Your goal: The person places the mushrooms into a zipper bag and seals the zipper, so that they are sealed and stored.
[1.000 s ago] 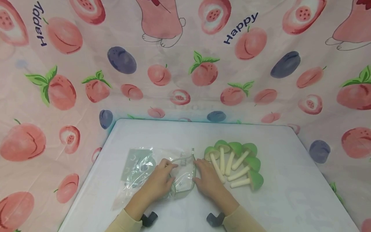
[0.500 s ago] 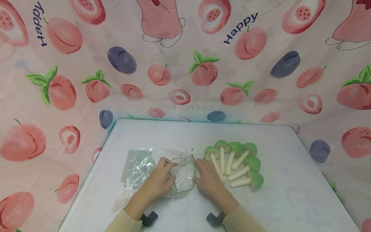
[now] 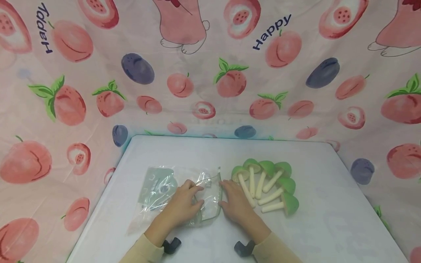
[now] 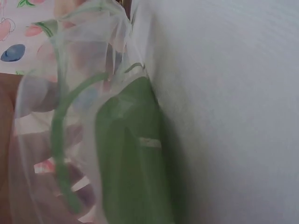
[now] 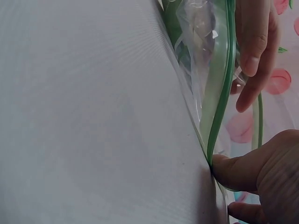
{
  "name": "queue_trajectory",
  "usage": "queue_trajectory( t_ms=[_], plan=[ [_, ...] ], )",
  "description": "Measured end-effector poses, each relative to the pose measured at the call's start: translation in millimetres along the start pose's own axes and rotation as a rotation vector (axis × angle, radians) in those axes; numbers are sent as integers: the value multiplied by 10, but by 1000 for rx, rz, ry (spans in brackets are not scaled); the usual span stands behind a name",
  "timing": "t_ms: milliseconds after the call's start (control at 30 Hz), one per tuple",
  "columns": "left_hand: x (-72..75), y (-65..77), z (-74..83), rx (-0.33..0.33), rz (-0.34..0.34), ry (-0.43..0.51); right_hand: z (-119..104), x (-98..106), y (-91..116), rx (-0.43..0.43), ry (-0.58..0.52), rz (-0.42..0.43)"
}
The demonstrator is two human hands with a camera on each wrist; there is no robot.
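A clear zip bag (image 3: 158,188) with a grey-green print and green zip strips lies on the white table, its mouth spread apart on the right. My left hand (image 3: 185,201) holds the left strip of the mouth, thumb and fingertips toward the right. In the left wrist view the film (image 4: 126,149) stands in front of blurred fingers. My right hand (image 3: 235,201) pinches the right strip; in the right wrist view the thumb (image 5: 229,170) sits on the green zip (image 5: 224,102). Beside the right hand lie several toy mushrooms (image 3: 269,182) with green caps and cream stems.
Black wrist-worn pieces (image 3: 172,245) show below both sleeves. A fruit-printed pink cloth (image 3: 210,73) hangs at the back and sides of the white table (image 3: 329,212). The mushrooms lie close to the right hand's outer side.
My left hand has shifted slightly to the right, its thumb reaching further over the mouth. The bag's far strip has straightened. The right hand and mushrooms stay in place.
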State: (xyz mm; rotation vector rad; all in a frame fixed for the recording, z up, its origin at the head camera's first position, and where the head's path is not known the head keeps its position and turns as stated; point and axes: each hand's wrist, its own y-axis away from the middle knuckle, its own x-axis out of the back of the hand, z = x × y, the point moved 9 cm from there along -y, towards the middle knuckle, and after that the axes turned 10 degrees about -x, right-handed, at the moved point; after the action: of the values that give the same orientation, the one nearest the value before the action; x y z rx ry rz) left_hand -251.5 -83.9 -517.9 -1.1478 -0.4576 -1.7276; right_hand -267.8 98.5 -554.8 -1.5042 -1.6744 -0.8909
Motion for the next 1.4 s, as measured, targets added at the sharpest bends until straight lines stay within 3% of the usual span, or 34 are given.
queue_trajectory(
  t_ms=[233,400,733,1100,1400],
  plan=[
    [-35,16,11,-22,-32,22,-1,-8,5,0,-2,-2],
    [-32,42,12,0,-54,59,-14,3,2,8,-19,1],
    [76,72,78,-19,0,77,-16,7,-13,3,-43,-10],
    [135,69,88,-14,48,35,-18,2,-21,9,-19,-11],
    [120,82,68,-8,26,55,-25,1,-16,-2,-13,-15]
  ],
)
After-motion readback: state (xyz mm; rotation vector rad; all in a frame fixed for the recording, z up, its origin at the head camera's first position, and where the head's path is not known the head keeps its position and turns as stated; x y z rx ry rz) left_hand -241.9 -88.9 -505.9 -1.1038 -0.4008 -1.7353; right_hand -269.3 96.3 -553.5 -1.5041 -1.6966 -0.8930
